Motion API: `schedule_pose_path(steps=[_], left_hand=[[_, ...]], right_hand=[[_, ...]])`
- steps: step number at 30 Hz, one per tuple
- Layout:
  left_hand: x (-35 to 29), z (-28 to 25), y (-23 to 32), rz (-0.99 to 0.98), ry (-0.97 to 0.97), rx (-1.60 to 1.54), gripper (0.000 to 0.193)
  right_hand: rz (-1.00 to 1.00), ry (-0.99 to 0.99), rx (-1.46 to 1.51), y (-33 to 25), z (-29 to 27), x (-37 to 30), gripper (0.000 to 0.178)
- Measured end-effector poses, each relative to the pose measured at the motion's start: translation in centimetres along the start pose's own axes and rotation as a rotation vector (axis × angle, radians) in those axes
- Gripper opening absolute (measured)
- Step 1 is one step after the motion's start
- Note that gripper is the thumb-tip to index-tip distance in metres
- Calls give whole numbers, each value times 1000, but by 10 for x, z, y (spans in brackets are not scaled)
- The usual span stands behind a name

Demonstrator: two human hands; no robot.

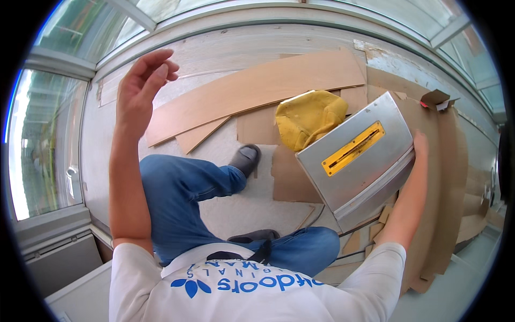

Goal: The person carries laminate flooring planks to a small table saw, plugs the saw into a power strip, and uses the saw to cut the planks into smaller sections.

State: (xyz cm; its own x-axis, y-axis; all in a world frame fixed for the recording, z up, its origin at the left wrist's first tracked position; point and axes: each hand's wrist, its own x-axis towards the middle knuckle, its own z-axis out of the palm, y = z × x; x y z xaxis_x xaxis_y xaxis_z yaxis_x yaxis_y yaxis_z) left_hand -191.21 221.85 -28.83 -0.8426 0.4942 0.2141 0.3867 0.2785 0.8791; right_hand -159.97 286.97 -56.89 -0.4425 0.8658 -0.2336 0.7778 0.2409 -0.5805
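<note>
Pale floor; box, 3 o'clock, my R hand on edge, can't tell closure. L hand, 10 o'clock, half-curled, empty; I'd brace w/ both.

From here the metal box is silver, its plate bright yellow, the cloth yellow too. Blue jeans, white shirt printed in blue, tan board.

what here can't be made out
All in the head view:
right hand: most fingers, hidden by the silver box
silver box: underside, hidden by its own top
yellow cloth: lower edge, hidden by the box
nearer shoe: partly hidden by the jeans
dark thing, far right: cut off by the picture's rim
</note>
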Motion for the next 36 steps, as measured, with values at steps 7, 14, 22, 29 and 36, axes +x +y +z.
schedule_pose_path(steps=[7,14,22,29,36], left_hand=[[44,1,-156,-116,-157,347,28],[23,155,-333,-186,-643,839,53],[32,238,-396,181,-561,985,79],[47,235,-406,255,-516,1038,77],[69,228,-424,254,-445,1036,82]], right_hand=[[-357,638,-259,46,24,-147,42],[85,150,98,66,71,-408,55],[682,453,712,-3,105,-457,40],[473,768,542,-34,148,-413,35],[569,961,817,-27,154,-401,32]])
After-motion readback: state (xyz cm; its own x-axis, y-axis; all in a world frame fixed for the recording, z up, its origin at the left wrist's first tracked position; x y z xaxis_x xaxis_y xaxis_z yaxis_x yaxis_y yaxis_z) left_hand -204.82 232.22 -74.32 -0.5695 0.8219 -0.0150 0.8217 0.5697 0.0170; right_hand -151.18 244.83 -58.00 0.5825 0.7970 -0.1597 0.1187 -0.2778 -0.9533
